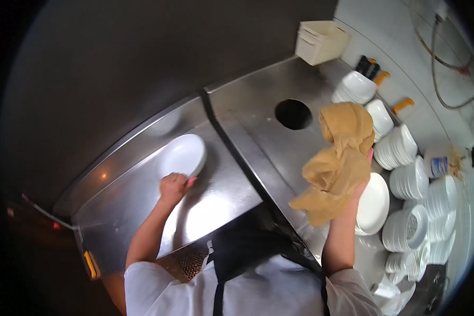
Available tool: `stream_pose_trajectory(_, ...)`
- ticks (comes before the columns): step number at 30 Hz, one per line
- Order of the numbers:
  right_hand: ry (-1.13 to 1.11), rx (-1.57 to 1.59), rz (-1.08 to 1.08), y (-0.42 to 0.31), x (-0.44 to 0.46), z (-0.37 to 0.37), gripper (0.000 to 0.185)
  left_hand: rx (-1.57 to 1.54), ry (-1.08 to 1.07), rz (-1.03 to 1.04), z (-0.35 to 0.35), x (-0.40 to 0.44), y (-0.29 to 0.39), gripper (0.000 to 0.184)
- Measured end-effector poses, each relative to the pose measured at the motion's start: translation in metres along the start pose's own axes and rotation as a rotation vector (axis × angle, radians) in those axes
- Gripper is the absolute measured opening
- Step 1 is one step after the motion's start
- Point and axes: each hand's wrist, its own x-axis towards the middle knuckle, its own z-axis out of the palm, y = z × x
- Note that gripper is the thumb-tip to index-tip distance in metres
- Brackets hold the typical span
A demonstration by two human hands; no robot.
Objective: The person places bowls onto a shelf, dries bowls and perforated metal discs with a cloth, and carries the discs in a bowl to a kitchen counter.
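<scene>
A white plate [185, 151] is gripped at its near rim by my left hand [175, 187], with the fingers closed. It is held tilted over the left part of the steel counter [224, 197]. Draped over my right hand [362, 185] is a tan cloth [342, 158], bunched and hanging in folds. The cloth hides most of that hand's fingers, which appear wrapped in it. Close beside my right wrist stands a stack of white oval plates [374, 205], partly covered by the cloth and forearm.
Several stacks of white dishes [396, 147] line the wall on the right. A round hole [293, 114] opens in the steel surface, and a dark gap [237, 160] divides the counter. A cream plastic bin [321, 42] sits in the far corner; a hose [436, 68] hangs on the wall.
</scene>
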Motion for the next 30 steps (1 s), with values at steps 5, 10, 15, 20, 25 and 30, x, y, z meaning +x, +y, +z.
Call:
stream_pose_trajectory(5,0.095,-0.208,-0.549,-0.068,-0.008,0.018,0.056,0.032,-0.107,-0.033,0.011,-0.046,-0.012,0.034)
stream_pose_trajectory(10,0.285,-0.575,-0.967,-0.186,-0.074,-0.008,0.060,0.140,-0.152,-0.330,0.011,-0.054,0.004,0.028)
stream_pose_trajectory(15,0.459,-0.699,-1.301,-0.199,-0.153,0.017,0.060,-0.701,-0.173,-0.346,0.051,0.021,0.143,0.053)
stream_pose_trajectory(20,0.725,-0.749,-1.433,-0.201,-0.190,0.011,0.051,-0.923,-0.503,0.699,0.063,0.140,0.334,0.066)
stream_pose_trajectory(25,0.860,-0.884,-1.496,-0.201,-0.268,-0.014,0.049,-0.626,-0.368,1.223,0.113,0.196,0.425,0.044)
stream_pose_trajectory(30,0.805,-0.712,-1.504,-0.197,-0.347,-0.036,0.053,-0.759,-0.569,1.375,0.105,0.235,0.442,0.012)
